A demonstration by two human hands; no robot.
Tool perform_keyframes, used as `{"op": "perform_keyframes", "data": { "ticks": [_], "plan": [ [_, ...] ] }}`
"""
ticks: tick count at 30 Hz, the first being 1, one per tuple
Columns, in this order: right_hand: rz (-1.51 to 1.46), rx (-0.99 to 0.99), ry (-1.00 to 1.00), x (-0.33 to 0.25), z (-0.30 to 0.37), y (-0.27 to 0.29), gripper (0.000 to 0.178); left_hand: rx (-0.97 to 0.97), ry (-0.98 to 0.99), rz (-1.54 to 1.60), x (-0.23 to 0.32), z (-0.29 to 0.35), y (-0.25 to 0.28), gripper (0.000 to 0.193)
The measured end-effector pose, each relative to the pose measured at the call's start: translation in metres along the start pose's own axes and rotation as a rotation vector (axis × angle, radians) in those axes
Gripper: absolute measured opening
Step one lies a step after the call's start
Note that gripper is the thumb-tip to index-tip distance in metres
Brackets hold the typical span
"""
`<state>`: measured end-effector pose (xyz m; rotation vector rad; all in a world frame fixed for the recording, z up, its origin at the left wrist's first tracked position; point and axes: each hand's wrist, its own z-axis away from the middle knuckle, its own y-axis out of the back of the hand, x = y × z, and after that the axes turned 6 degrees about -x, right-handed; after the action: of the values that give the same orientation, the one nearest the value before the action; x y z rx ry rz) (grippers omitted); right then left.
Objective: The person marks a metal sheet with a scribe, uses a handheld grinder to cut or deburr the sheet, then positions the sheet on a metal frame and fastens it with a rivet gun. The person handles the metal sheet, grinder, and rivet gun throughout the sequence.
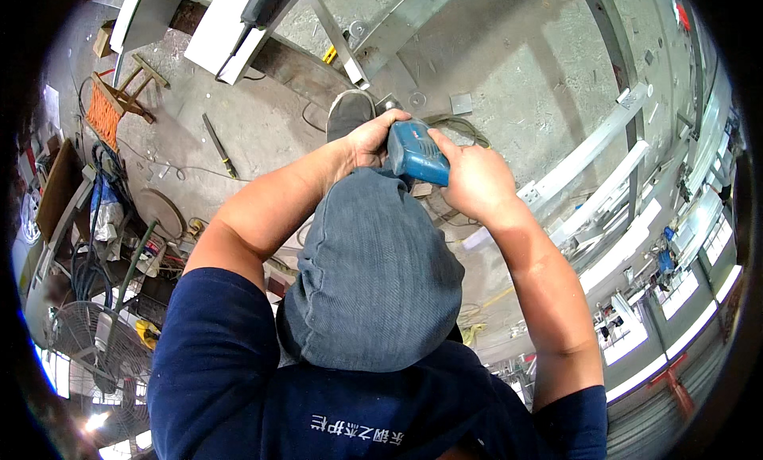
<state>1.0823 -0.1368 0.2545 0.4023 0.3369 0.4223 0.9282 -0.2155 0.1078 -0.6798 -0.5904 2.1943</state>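
Beyond bent knee [381, 269], left hand [370, 142] and right hand [481, 180] gripping blue power tool [417, 154], shoe [348, 116] beside, stool [104, 114] leftward.

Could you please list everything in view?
Power tool: one, blue, upper centre
Plate: one, grey, upper centre
Stool: one, orange-seated, upper left
Slim tool: one, black-yellow, left floor
Long object: one, black, top
Fan: at least one, grey, lower left
Metal bars: several, pale, right
Clutter: uncountable, mixed, left edge
Shirt: one, navy, bottom
Trousered knee: one, grey-blue, centre
Shoe: one, dark, upper centre
Left fingers and right fingers: both hands', bare, on power tool
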Motion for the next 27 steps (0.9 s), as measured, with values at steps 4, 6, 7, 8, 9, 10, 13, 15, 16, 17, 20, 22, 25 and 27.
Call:
{"op": "perform_keyframes", "data": {
  "ticks": [4, 6, 7, 8, 9, 10, 13, 15, 16, 17, 20, 22, 25, 27],
  "plan": [
    [-0.027, -0.002, -0.027, 0.004, -0.002, 0.003, 0.074, -0.053, 0.017, 0.004, 0.002, 0.001, 0.0, 0.049],
    [0.026, -0.003, -0.009, 0.001, -0.002, 0.005, 0.074, -0.125, 0.012, 0.053, 0.001, -0.005, 0.003, 0.055],
    [0.051, -0.003, 0.0, -0.001, -0.002, 0.005, 0.074, -0.143, 0.0, 0.069, -0.003, -0.004, 0.007, 0.06],
    [0.039, -0.014, -0.008, -0.001, -0.001, 0.006, 0.074, -0.12, 0.018, 0.083, -0.003, 0.001, 0.003, 0.057],
    [0.026, -0.024, -0.016, -0.003, -0.001, 0.005, 0.074, -0.096, 0.036, 0.096, -0.001, 0.007, -0.002, 0.053],
    [0.012, -0.033, -0.024, -0.003, -0.001, 0.005, 0.075, -0.072, 0.055, 0.108, 0.001, 0.011, -0.005, 0.05],
    [0.003, -0.014, -0.01, -0.004, 0.0, -0.002, 0.074, -0.065, 0.099, 0.109, 0.005, 0.013, -0.004, 0.039],
    [0.035, -0.018, -0.017, -0.007, 0.0, -0.002, 0.073, -0.053, 0.104, 0.113, 0.006, 0.017, -0.009, 0.033],
    [0.031, -0.039, -0.02, -0.009, 0.0, 0.0, 0.073, -0.055, 0.104, 0.114, 0.006, 0.014, -0.006, 0.034],
    [0.027, -0.057, -0.022, -0.01, -0.001, 0.003, 0.072, -0.057, 0.101, 0.112, 0.006, 0.012, -0.004, 0.034],
    [0.029, -0.117, -0.027, -0.018, -0.002, 0.018, 0.072, -0.087, 0.069, 0.146, 0.006, 0.011, 0.0, 0.036],
    [0.014, -0.117, -0.018, -0.019, -0.004, 0.019, 0.071, -0.125, 0.075, 0.182, 0.01, 0.014, 0.0, 0.037],
    [-0.009, -0.064, 0.036, -0.013, -0.002, 0.013, 0.069, -0.137, 0.076, 0.171, 0.01, 0.017, -0.006, 0.036],
    [-0.026, -0.017, 0.053, -0.009, 0.0, 0.006, 0.069, -0.112, 0.075, 0.116, 0.012, 0.018, -0.01, 0.037]
  ]
}}
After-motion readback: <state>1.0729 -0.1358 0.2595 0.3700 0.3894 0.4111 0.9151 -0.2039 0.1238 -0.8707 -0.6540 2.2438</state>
